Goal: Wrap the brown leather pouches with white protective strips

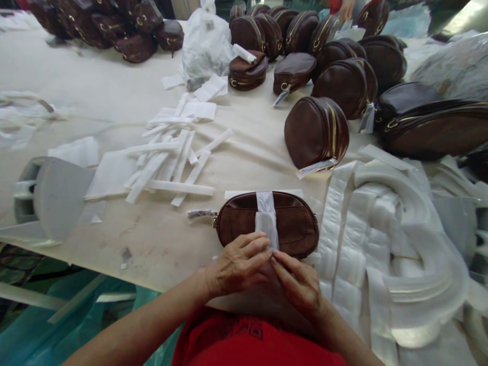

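A dark brown oval bag (pixel 238 218) lies on the table in front of me, with a white wrapping strip (pixel 266 223) running across its middle. A wrapped zipper pull (pixel 202 214) sticks out at its left end. My left hand (pixel 242 262) rests at the bag's near edge, its fingers together on the lower end of the strip. Beside it my right hand (pixel 299 282) pinches at the same end of the strip. The fingertips of both hands nearly meet there.
Loose white strips (pixel 171 157) lie at the left. A grey tape dispenser (pixel 57 198) stands at the table's left edge. White foam rolls (pixel 404 244) fill the right. Many brown bags (pixel 316 129) stand farther back, where another person's hand (pixel 346 9) shows. A plastic bag (pixel 206 43) stands behind.
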Demonstrator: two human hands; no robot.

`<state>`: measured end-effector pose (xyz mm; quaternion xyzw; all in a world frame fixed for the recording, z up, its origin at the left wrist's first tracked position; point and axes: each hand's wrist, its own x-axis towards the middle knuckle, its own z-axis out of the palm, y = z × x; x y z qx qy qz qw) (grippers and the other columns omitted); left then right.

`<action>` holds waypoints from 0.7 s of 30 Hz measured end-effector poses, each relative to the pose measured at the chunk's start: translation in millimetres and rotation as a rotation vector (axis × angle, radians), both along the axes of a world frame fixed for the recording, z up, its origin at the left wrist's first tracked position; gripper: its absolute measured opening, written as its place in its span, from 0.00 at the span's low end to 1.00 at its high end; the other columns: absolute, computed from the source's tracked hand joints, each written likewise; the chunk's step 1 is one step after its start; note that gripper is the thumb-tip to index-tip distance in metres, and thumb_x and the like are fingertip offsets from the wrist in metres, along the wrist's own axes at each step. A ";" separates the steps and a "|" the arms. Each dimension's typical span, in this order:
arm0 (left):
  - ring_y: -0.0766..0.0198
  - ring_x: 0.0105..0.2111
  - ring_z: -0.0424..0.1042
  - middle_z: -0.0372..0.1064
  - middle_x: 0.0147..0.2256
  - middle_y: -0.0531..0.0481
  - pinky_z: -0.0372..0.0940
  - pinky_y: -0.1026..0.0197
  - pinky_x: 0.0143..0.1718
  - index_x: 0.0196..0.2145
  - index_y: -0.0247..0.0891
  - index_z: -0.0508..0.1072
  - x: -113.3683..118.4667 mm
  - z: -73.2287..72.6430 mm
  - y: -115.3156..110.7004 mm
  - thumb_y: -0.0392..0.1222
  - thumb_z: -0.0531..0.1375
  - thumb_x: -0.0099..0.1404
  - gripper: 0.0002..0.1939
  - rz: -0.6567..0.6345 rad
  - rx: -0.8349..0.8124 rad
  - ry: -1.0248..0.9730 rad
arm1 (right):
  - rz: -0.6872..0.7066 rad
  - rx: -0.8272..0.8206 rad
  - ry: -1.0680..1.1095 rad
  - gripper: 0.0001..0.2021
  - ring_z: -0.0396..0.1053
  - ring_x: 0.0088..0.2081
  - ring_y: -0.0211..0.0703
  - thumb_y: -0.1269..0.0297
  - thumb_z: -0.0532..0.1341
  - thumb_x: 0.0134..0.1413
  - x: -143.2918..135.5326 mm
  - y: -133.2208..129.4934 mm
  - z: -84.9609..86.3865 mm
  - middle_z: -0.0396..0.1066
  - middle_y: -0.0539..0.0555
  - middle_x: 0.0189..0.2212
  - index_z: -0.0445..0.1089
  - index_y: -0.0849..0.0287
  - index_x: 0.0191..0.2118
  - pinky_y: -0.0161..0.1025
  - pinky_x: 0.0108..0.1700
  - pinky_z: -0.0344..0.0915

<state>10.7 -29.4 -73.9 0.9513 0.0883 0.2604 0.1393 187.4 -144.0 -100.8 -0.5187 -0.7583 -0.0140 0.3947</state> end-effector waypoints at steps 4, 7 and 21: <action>0.54 0.56 0.61 0.68 0.47 0.37 0.65 0.54 0.52 0.47 0.27 0.67 -2.0 0.3 0.8 0.33 0.50 0.68 0.12 -0.031 0.154 0.040 | -0.004 0.003 0.024 0.25 0.75 0.43 0.42 0.77 0.53 0.60 -0.3 1.7 1.8 0.75 0.60 0.45 0.58 0.58 0.62 0.33 0.42 0.73; 0.54 0.55 0.62 0.68 0.47 0.38 0.65 0.55 0.52 0.46 0.27 0.68 -1.5 0.1 1.4 0.32 0.48 0.69 0.12 -0.020 0.176 0.015 | -0.016 -0.014 0.024 0.25 0.75 0.44 0.43 0.77 0.53 0.59 -2.9 0.5 6.5 0.74 0.60 0.45 0.58 0.57 0.61 0.34 0.43 0.73; 0.54 0.57 0.61 0.70 0.46 0.37 0.67 0.54 0.52 0.46 0.28 0.67 0.7 -6.4 -2.7 0.32 0.52 0.68 0.11 0.015 0.215 -0.044 | -0.067 -0.094 0.022 0.29 0.65 0.55 0.49 0.80 0.51 0.58 -14.5 -16.4 -11.6 0.62 0.64 0.58 0.49 0.60 0.65 0.40 0.51 0.71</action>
